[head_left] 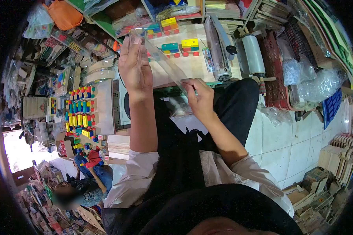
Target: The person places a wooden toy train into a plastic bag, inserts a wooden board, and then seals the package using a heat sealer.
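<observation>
A long clear plastic bag (163, 58) stretches slantwise between my two hands above the workbench. My left hand (135, 64) is raised, its fingers nearly straight, with the bag's upper end held between thumb and fingers. At the lower end, my right hand (199, 96) pinches the plastic near its edge. Beyond the bag, a toy wagon with a green-blue block (170, 48) and another with a yellow block (190, 44) stand on the pale wooden bench top (157, 76). Farther back is another yellow-topped toy wagon (169, 25), near a blue one partly behind plastic.
A bag sealer (219, 49) stands at the bench's right, beside a plastic film roll (253, 55) and a red crate (273, 70). Rows of colourful toy wagons (80, 106) fill a board on the left. Another person (94, 176) sits at lower left holding something red.
</observation>
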`<state>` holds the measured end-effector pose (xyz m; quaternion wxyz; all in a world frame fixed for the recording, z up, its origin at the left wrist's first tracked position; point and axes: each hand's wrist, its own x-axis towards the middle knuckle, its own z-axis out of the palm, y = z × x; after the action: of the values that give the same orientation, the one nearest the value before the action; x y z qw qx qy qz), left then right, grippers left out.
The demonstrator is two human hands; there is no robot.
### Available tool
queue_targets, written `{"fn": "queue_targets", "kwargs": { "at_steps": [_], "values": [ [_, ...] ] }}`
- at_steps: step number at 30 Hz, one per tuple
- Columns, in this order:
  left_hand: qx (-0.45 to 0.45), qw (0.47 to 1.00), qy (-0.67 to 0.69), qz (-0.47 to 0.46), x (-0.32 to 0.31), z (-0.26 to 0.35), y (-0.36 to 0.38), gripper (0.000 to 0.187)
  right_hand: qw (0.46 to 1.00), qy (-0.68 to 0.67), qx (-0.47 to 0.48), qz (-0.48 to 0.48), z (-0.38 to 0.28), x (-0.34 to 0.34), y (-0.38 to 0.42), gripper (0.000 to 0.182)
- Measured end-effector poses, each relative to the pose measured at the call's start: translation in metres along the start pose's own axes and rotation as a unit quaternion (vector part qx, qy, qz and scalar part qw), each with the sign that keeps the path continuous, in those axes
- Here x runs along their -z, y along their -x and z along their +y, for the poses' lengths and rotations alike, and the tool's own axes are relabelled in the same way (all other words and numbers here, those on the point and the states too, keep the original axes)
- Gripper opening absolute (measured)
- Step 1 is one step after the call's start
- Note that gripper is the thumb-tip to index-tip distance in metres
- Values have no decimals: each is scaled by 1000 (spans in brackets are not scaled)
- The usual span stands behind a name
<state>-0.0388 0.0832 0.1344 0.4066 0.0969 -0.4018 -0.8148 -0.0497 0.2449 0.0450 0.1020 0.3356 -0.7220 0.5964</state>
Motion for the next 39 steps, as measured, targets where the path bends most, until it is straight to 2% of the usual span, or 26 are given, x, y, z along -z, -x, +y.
{"fn": "queue_targets", "kwargs": {
  "at_steps": [1, 2, 3, 5, 6, 8, 9, 11, 12, 14, 15, 16, 18, 20, 21, 23, 25, 29, 31, 32, 34, 35, 37, 38, 39],
  "values": [
    [3, 1000, 1, -2, 0, -1, -1, 46, 998, -52, -28, 14, 0, -3, -4, 8],
    [28, 998, 53, -15, 0, -1, -2, 54, 993, -104, -57, 29, 0, -5, -4, 6],
    [53, 993, 105, -28, 0, -2, -3, 62, 993, -101, -59, 31, 1, -4, -4, 6],
    [78, 993, 89, -23, 4, -11, 13, 69, 974, -148, -172, -19, 4, 0, -6, 9],
    [99, 992, 72, -15, 8, -18, 26, 77, 974, -145, -173, -16, 5, 1, -6, 9],
    [70, 978, -183, -65, 27, -42, 56, 87, 978, -121, -168, -33, 6, 3, -3, 13],
    [45, 960, -262, -92, 39, -55, 71, 86, 978, -119, -171, -30, 10, 3, 0, 13],
    [71, 946, -298, -109, 51, -68, 89, 82, 938, -171, -268, -135, 25, 0, 14, 19],
    [112, 951, -269, -102, 59, -74, 94, 76, 960, -134, -206, -132, 31, -3, 17, 20],
    [167, 949, -254, -80, 63, -75, 100, 60, 946, -167, -227, -161, 26, 3, 17, 18],
    [171, 949, -255, -77, 66, -76, 103, 60, 931, -199, -242, -187, 24, 7, 18, 17],
    [161, 951, -244, -101, 69, -80, 104, 54, 945, -141, -227, -187, 26, 11, 19, 15],
    [153, 952, -233, -123, 70, -83, 108, 48, 941, -148, -248, -175, 28, 13, 23, 14],
    [213, 936, -255, -119, 67, -82, 109, 30, 937, -156, -266, -162, 35, 13, 29, 13],
    [215, 935, -255, -120, 66, -82, 108, 30, 942, -127, -259, -174, 42, 13, 34, 12],
    [258, 928, -246, -106, 68, -81, 105, 18, 945, -97, -253, -185, 43, 15, 35, 12],
    [266, 925, -251, -105, 74, -84, 100, 15, 873, -266, -358, -198, 39, 17, 34, 15],
    [258, 918, -279, -116, 76, -86, 98, 12, 880, -283, -337, -180, 41, 22, 35, 16],
    [257, 912, -288, -136, 70, -84, 101, 10, 905, -189, -333, -188, 47, 26, 37, 14],
    [255, 907, -297, -157, 66, -83, 102, 9, 905, -188, -333, -189, 51, 28, 38, 14],
    [282, 909, -270, -145, 63, -84, 104, 8, 941, -100, -274, -172, 53, 31, 37, 16],
    [308, 910, -242, -134, 62, -85, 104, 7, 941, -99, -274, -172, 49, 30, 36, 16],
    [313, 907, -239, -148, 68, -90, 102, 7, 885, -236, -370, -153, 37, 28, 33, 24],
    [320, 904, -236, -160, 70, -91, 103, 8, 885, -236, -372, -154, 37, 27, 34, 24],
    [321, 904, -235, -159, 73, -91, 103, 8, 906, -222, -323, -158, 37, 26, 35, 26]
  ]
}}
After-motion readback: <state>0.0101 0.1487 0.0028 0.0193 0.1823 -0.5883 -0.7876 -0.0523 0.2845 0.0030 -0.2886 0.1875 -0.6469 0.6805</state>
